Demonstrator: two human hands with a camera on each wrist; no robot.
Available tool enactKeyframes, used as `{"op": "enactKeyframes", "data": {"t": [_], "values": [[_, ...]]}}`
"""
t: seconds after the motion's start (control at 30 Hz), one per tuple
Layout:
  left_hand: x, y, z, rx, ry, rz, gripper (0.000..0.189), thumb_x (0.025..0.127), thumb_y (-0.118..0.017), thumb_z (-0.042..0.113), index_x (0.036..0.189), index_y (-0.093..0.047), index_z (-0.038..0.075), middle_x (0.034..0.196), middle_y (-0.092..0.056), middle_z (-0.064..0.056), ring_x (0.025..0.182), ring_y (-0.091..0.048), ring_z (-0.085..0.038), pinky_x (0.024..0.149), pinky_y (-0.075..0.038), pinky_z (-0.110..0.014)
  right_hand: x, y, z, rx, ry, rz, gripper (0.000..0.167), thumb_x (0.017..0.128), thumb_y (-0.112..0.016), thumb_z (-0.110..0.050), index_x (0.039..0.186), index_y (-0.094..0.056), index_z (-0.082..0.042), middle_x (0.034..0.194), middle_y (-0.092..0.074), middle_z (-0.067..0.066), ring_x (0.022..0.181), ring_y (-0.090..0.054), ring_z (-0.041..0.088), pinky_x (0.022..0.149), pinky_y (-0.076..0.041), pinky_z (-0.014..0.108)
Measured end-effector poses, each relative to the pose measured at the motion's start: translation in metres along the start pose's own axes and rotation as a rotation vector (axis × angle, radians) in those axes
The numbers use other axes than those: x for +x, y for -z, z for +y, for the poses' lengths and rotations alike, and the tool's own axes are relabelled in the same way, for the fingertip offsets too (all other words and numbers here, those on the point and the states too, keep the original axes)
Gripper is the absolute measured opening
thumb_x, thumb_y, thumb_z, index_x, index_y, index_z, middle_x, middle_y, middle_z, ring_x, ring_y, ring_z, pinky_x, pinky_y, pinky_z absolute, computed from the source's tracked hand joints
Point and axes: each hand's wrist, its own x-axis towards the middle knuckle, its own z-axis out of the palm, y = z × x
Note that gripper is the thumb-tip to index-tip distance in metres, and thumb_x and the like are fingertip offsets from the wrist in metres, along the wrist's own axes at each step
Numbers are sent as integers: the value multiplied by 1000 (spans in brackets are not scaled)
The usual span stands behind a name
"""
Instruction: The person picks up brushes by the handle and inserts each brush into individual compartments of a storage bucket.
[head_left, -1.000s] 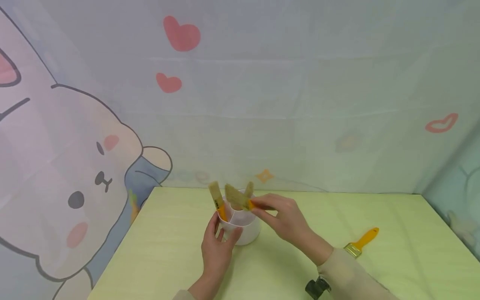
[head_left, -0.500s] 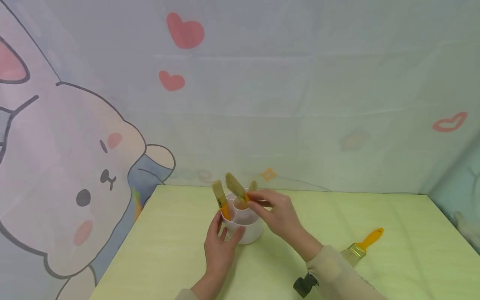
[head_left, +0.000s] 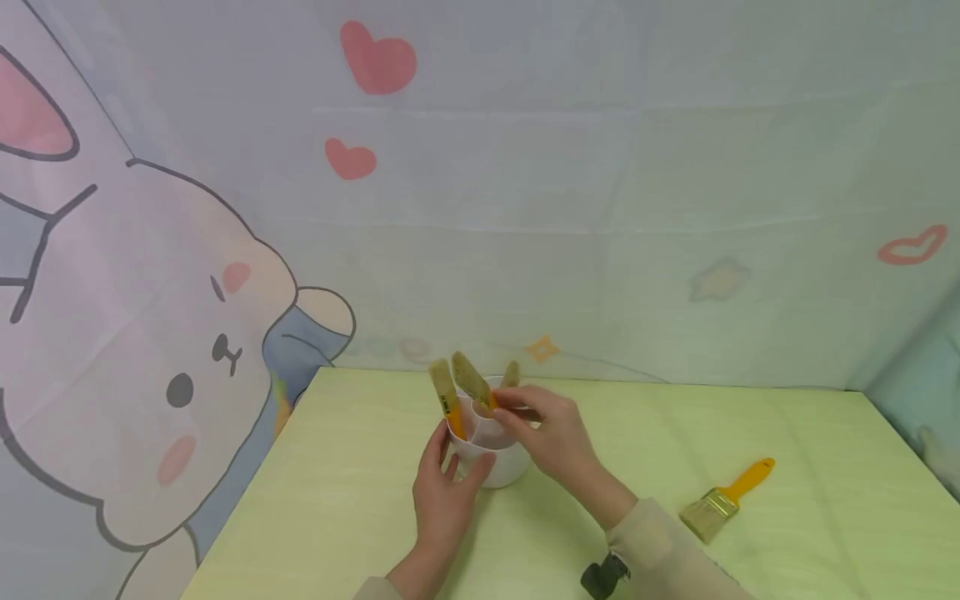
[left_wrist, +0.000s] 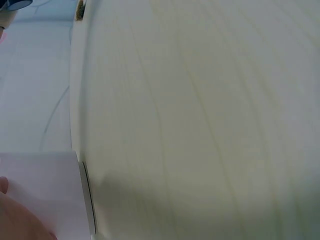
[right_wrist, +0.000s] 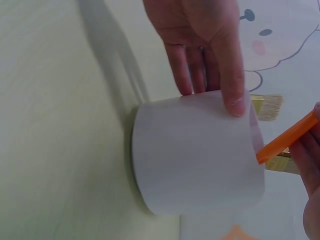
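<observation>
My left hand (head_left: 446,504) holds the near left side of a white round divided holder (head_left: 506,467), thumb in front on its wall. Above the holder's opening, my right hand (head_left: 558,433) pinches a paintbrush (head_left: 470,377) by its orange handle, bristles up and leaning left. In the right wrist view the end of that handle (right_wrist: 287,139) is at the holder's rim; how far it reaches inside is hidden. Another paintbrush (head_left: 442,387) stands bristles up in the left compartment. Behind, a further paintbrush (head_left: 512,372) shows only its bristles. In the left wrist view the holder (left_wrist: 45,185) appears at the lower left.
On the right of the pale yellow-green table (head_left: 615,533) lies a paintbrush (head_left: 726,500), its orange handle pointing away to the right. A printed cloth backdrop (head_left: 585,167) hangs behind the table's far edge. A black wrist camera (head_left: 603,577) sits below the right sleeve.
The paintbrush in my right hand has turned more upright and come down slightly over the holder. My left hand keeps its hold. The head view has shifted a little.
</observation>
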Motion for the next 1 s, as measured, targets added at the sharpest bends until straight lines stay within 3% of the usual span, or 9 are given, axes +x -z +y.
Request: {"op": "enactKeyframes", "data": {"t": [0.23,0.5,0.67,1.0], "values": [[-1,0,1,16,-9,6,83,90,-89,16,158,-46,-1,163,-47,-21,152,-44,-40,119,-49,-48,-10,-7,9,-85,90,13,28,88,-85,1,115,-80,1,111,-80,14,93,-79,28,79,-69,32],[0,-1,-1,29,-7,2,82,91,-88,16,159,-45,0,164,-46,-20,152,-44,-39,119,-48,-48,-22,-16,26,-208,131,63,26,82,-90,1,107,-80,-1,101,-80,10,83,-78,21,72,-69,29],[-1,-1,-2,22,-16,3,82,91,-88,17,159,-46,-1,163,-46,-21,152,-43,-39,119,-48,-50,-24,-20,32,-287,160,85,29,78,-95,-8,102,-80,-4,96,-80,6,78,-76,16,69,-68,28],[-2,-2,-2,6,-29,4,78,91,-88,15,155,-49,-1,161,-48,-21,152,-43,-40,120,-49,-48,-20,-24,26,-376,210,27,28,78,-95,-9,100,-79,-5,89,-78,4,73,-73,14,66,-65,25]]}}
